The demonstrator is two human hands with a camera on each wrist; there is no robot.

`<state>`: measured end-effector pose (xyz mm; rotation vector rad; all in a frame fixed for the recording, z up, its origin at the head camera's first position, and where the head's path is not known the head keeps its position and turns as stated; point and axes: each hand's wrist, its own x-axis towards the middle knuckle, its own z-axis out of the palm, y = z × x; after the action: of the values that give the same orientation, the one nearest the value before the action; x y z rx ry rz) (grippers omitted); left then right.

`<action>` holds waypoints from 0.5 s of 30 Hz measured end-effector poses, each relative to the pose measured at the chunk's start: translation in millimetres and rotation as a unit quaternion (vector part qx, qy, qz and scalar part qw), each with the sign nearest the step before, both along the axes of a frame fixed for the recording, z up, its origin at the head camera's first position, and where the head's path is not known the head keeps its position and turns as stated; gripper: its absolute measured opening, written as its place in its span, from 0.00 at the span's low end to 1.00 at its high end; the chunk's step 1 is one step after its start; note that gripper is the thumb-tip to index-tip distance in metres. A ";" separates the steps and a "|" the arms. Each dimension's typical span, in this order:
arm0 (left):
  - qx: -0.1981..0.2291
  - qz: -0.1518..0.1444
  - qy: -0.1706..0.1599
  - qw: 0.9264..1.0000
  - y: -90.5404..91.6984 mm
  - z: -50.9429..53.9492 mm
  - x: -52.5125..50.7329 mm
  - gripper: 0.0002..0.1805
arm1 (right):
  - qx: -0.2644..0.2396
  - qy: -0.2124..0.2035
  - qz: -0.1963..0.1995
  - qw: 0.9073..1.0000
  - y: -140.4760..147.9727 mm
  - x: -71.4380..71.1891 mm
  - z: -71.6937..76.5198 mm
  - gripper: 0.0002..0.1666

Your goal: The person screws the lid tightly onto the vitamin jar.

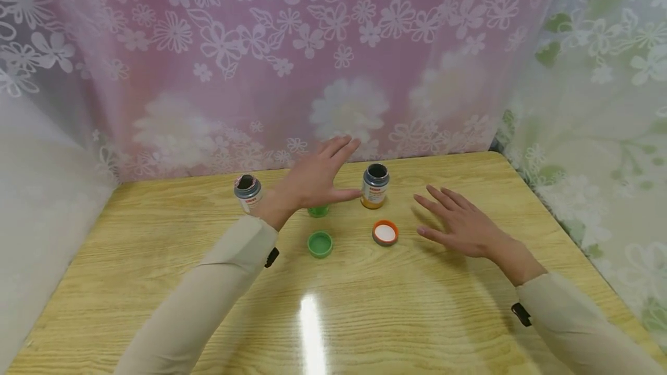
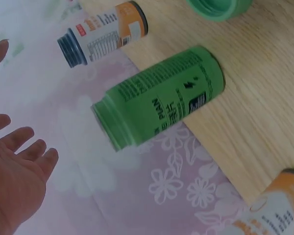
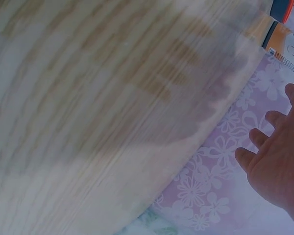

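Note:
My left hand (image 1: 318, 178) is held with fingers straight over the green bottle (image 1: 319, 212) and largely hides it in the head view. The left wrist view shows that green bottle (image 2: 161, 98) standing uncapped, apart from the hand. An uncapped white-and-orange bottle (image 1: 374, 191) with a dark neck stands just right of the left hand. Another such bottle (image 1: 248, 192) is partly behind the left wrist. My right hand (image 1: 461, 227) hovers above the table with spread fingers, holding nothing. Left of it lies an orange-rimmed lid (image 1: 385, 232) with a white inside.
A green lid (image 1: 320, 244) lies hollow side up in front of the green bottle. The wooden table (image 1: 417, 317) ends at a pink flowered curtain (image 1: 271, 97) behind, with pale cloth (image 1: 599, 149) along the right side.

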<state>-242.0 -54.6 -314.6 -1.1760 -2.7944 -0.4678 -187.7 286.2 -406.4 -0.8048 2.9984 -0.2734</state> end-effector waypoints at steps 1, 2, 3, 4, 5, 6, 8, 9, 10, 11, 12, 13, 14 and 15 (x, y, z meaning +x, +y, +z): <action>0.005 -0.002 -0.005 1.000 2.6 -1.5 -0.8 0.50 | -0.002 -0.002 -0.001 1.000 -0.2 0.3 0.2 0.43; 0.009 -0.001 -0.010 1.000 4.9 -3.0 -1.3 0.49 | -0.001 -0.004 0.000 1.000 -0.3 0.6 0.5 0.43; 0.013 0.003 -0.014 1.000 7.2 -4.5 -2.0 0.48 | -0.001 -0.003 0.000 1.000 -0.1 0.7 0.3 0.43; 0.016 0.009 -0.020 1.000 9.6 -5.8 -2.6 0.48 | 0.001 -0.002 0.001 1.000 0.1 0.9 0.5 0.43; 0.026 0.016 -0.029 0.999 12.2 -7.2 -3.1 0.47 | 0.003 0.001 0.002 1.000 0.5 1.0 0.3 0.43; 0.037 0.024 -0.041 0.998 14.9 -8.1 -3.7 0.46 | 0.003 0.003 0.002 1.000 1.0 1.2 0.2 0.43; 0.066 0.041 -0.069 0.995 21.1 -10.1 -4.6 0.45 | 0.004 0.005 0.001 1.000 2.5 1.6 -0.3 0.43; 0.081 0.050 -0.087 0.992 24.1 -11.2 -5.0 0.45 | 0.002 0.004 0.000 1.000 3.3 1.9 -0.8 0.42; 0.098 0.058 -0.106 0.988 26.9 -12.2 -5.3 0.44 | 0.000 0.001 0.000 1.000 3.9 2.6 -0.8 0.42; 0.115 0.065 -0.123 0.984 29.4 -13.3 -5.6 0.44 | -0.001 0.000 -0.001 1.000 4.8 3.1 -1.2 0.42; 0.130 0.069 -0.138 0.979 31.8 -14.3 -5.8 0.44 | -0.003 -0.002 -0.001 1.000 5.3 3.7 -1.3 0.42; 0.145 0.072 -0.153 0.975 33.8 -15.5 -6.2 0.44 | -0.005 -0.003 0.000 1.000 5.8 4.2 -1.3 0.42; 0.159 0.073 -0.168 0.970 35.3 -16.4 -6.1 0.44 | -0.005 -0.005 0.001 1.000 6.2 4.8 -1.3 0.42; 0.173 0.073 -0.180 0.966 36.5 -17.6 -6.4 0.45 | -0.006 -0.006 0.000 1.000 6.8 5.2 -1.4 0.42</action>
<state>-248.4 -18.1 -332.2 -0.8751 -2.8812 -1.2035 -182.5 293.1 -407.8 -0.8025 2.9879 -0.2968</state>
